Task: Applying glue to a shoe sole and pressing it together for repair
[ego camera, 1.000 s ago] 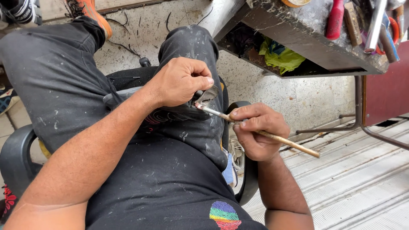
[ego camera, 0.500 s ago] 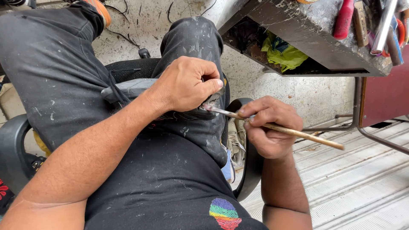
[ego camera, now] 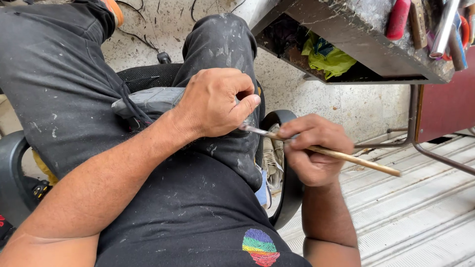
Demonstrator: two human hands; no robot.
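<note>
Brushwork on a small part held in the lap looks to be the step in hand, judging by how the two hands meet over the person's right thigh. Nearest the camera, a black shirt with a rainbow-coloured emblem (ego camera: 261, 247) fills the bottom edge of the view, and both forearms run up from it. The right hand (ego camera: 312, 150) is curled closed around a thin wooden-handled brush (ego camera: 346, 157), fingers pressed together on the shaft near its metal ferrule, the bare handle sticking out toward the right edge. The brush tip disappears under the left hand (ego camera: 216, 101), which is closed in a loose fist, thumb pressed against forefinger, pinching something too small and hidden to name; it rests against a grey wrapped object (ego camera: 148, 101) lying across the paint-flecked dark trousers (ego camera: 54, 94). The person sits on a black chair (ego camera: 12, 173), its arm showing at the left edge. Any further stroke would, in my judgement, call for a steady left pinch while the right wrist guides the tip finely. Farther off, a worn table (ego camera: 346, 29) crosses the upper right corner, with a yellow-green cloth (ego camera: 329, 59) tucked on the shelf under it and a red-handled tool (ego camera: 398, 20) on top among others.
</note>
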